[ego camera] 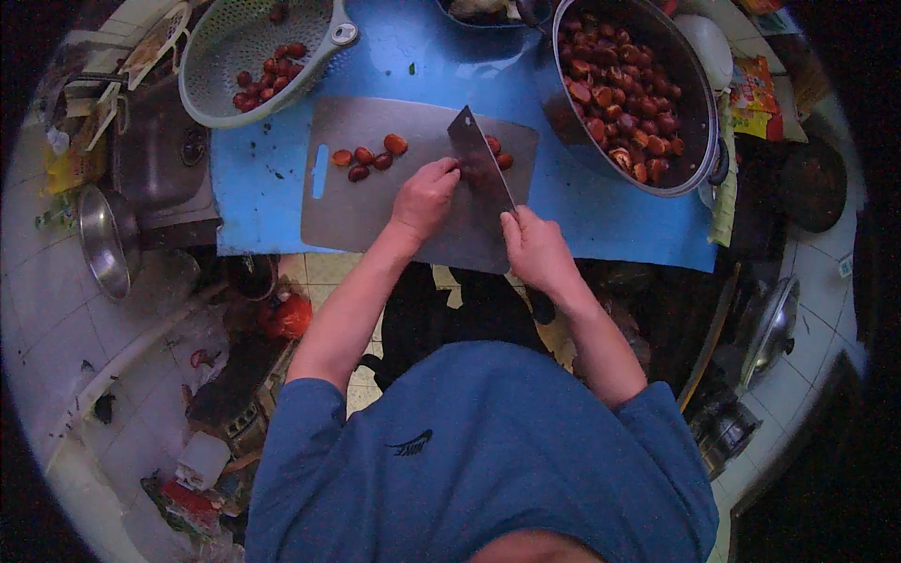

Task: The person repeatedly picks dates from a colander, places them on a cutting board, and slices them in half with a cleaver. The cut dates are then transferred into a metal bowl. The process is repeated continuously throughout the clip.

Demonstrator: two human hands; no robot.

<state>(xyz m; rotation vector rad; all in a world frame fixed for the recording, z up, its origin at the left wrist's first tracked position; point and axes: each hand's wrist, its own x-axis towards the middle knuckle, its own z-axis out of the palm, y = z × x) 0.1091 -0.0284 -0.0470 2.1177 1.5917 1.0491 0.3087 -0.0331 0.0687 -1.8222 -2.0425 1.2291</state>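
Note:
My right hand grips the handle of a metal cleaver, whose blade slants over a grey cutting board. Just left of the blade, my left hand rests at the board with its fingertips pinched together; a small dark piece seems to be at them, too hidden to name. Several reddish-brown chestnuts, some showing orange cut faces, lie on the board's left part. A few more lie partly behind the blade on the right. The board rests on a blue tabletop.
A pale plastic colander with some chestnuts stands at the upper left. At the upper right is a large metal pot full of chestnuts, many cut. A sink and a steel bowl are at the left; a pot lid is at the right.

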